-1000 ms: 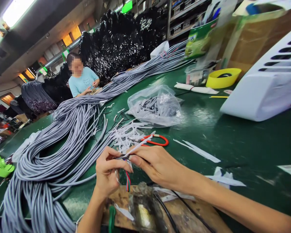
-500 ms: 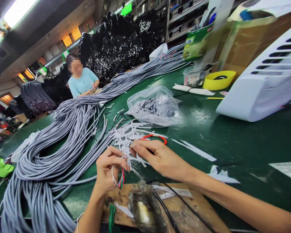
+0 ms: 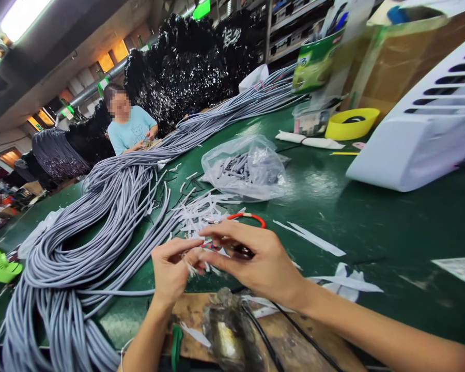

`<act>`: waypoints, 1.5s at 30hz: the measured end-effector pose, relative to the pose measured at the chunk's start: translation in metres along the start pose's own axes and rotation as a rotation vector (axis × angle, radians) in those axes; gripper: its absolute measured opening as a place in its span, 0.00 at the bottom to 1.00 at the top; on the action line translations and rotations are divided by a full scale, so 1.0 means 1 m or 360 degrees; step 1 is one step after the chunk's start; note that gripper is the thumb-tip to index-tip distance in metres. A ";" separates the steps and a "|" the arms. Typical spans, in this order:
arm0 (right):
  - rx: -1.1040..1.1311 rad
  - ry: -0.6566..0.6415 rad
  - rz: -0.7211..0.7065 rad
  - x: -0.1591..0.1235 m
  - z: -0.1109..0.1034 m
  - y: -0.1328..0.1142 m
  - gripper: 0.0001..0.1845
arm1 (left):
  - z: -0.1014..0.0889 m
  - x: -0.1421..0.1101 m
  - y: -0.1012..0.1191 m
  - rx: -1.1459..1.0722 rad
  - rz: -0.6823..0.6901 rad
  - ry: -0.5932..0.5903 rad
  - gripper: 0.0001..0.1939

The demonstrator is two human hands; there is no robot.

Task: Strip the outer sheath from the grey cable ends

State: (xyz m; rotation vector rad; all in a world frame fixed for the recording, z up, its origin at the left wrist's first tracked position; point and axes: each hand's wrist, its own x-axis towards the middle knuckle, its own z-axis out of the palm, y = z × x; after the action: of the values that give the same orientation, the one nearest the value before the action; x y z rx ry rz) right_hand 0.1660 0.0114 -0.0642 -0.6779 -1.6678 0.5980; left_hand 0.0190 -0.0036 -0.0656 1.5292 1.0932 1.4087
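Observation:
My left hand [image 3: 172, 268] is closed round the end of a grey cable, just above the wooden board. From its fingers come thin coloured wires [image 3: 210, 247], with frayed whitish strands below them. My right hand [image 3: 256, 258] meets it from the right, thumb and fingers closed on the same coloured wires. A dark, shiny thing [image 3: 243, 251] shows inside the right palm; its kind is mostly hidden. Behind the right hand curves a red-orange loop [image 3: 251, 217]. White paper-like strips [image 3: 196, 214] lie heaped beyond both hands.
Grey cables [image 3: 62, 258] fill the left side. A clear bag of small grey pieces [image 3: 248, 170] lies ahead on the green table [image 3: 391, 227]. On the board [image 3: 194, 305] sits a grimy metal-and-plastic block [image 3: 228, 330]. A white slotted casing [image 3: 403, 150] stands right; a co-worker [image 3: 132, 129] sits across.
My right hand has moved left and down to my left hand, and its fingers now close on the coloured wires. The wires, which hung below the left hand, now point toward the right hand.

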 end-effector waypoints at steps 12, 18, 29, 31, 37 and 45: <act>-0.0258 0.0133 -0.0114 -0.005 0.003 -0.001 0.07 | 0.002 0.004 -0.001 -0.0193 -0.0307 0.0485 0.20; -0.0186 0.0202 0.0159 -0.002 0.001 0.004 0.10 | -0.032 0.017 0.002 -0.0260 -0.0026 0.1048 0.16; 0.0163 -0.0080 0.0478 0.004 0.004 0.016 0.14 | -0.004 0.008 0.006 -0.0206 -0.0425 -0.0294 0.26; 0.0102 -0.0202 0.0501 0.003 0.005 0.017 0.12 | -0.003 0.007 0.006 -0.0239 -0.0394 -0.0270 0.29; -0.0169 -0.0354 0.0395 0.005 0.004 0.010 0.12 | -0.005 0.007 0.001 -0.0216 -0.0378 -0.0057 0.19; -0.0088 -0.0757 0.0115 -0.006 0.007 0.000 0.10 | -0.007 0.024 0.004 -0.0362 -0.0208 0.0517 0.15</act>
State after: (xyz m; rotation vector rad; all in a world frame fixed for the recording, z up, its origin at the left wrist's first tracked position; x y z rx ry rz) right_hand 0.1598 0.0065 -0.0699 -0.6716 -2.1124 0.8131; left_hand 0.0129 0.0173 -0.0529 1.0740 1.1543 1.6642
